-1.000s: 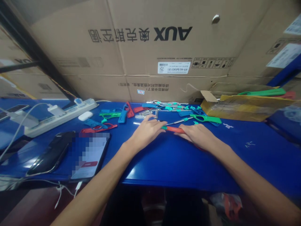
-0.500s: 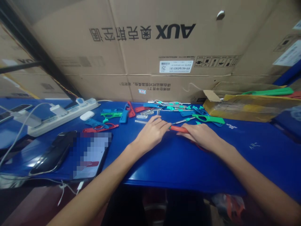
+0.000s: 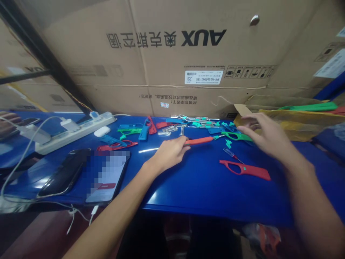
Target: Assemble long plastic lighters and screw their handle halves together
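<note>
My left hand [image 3: 174, 151] is closed around a red lighter handle [image 3: 201, 141], held over the table. A thin silver rod [image 3: 148, 150] sticks out left of the fist; the fist hides where the two meet. My right hand [image 3: 269, 135] is empty, fingers apart and curved, above the right side near a green lighter shell [image 3: 237, 136]. On the table below lies a red lighter shell half [image 3: 250, 171] with a small green piece in it. A small screwdriver with a clear handle [image 3: 229, 152] lies beside that shell, close to a teal plastic bit [image 3: 228, 144].
Metal tubes with teal parts [image 3: 201, 122], clear pieces and coloured shells lie along the back. A yellow-taped carton [image 3: 291, 124] stands at right. A power strip [image 3: 78, 131], phone [image 3: 64, 172] and tablet [image 3: 107, 180] occupy the left. Another person's hand [image 3: 9, 122] shows at the left edge.
My right hand has let go of the red handle and moved up and right, opening. My left hand keeps the handle. The red shell half and screwdriver have come into view.
</note>
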`<action>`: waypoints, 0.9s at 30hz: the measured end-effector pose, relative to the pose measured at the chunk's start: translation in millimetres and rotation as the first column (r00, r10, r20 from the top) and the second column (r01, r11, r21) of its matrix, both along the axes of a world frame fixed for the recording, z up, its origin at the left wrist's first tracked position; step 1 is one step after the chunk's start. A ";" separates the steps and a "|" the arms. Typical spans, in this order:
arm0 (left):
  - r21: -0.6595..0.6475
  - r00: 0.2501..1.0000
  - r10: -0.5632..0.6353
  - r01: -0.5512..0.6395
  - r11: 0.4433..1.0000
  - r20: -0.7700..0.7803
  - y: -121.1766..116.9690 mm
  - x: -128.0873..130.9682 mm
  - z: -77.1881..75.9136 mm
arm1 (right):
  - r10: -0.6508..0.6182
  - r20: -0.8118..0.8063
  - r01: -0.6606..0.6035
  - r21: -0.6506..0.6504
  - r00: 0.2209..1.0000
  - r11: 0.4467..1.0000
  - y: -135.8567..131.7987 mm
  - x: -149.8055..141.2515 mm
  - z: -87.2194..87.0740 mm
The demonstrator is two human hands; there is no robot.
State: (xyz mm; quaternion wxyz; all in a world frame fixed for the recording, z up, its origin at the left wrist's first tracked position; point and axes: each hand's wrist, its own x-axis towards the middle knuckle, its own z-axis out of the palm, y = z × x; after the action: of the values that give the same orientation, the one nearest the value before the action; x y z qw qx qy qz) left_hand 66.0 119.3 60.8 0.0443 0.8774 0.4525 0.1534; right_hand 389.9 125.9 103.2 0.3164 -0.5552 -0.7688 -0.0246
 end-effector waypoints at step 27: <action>-0.140 0.903 -0.401 0.422 0.896 0.156 -6.5 11.3 -8.1 | -0.499 0.072 0.500 -0.252 0.864 0.829 -115.7 142.2 -88.2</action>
State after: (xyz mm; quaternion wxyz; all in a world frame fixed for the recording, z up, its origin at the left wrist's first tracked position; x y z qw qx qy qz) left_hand 77.2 112.8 52.7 0.1783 0.9351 0.2640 0.1550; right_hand 532.1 10.1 15.0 0.2213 -0.7734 -0.5940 -0.0052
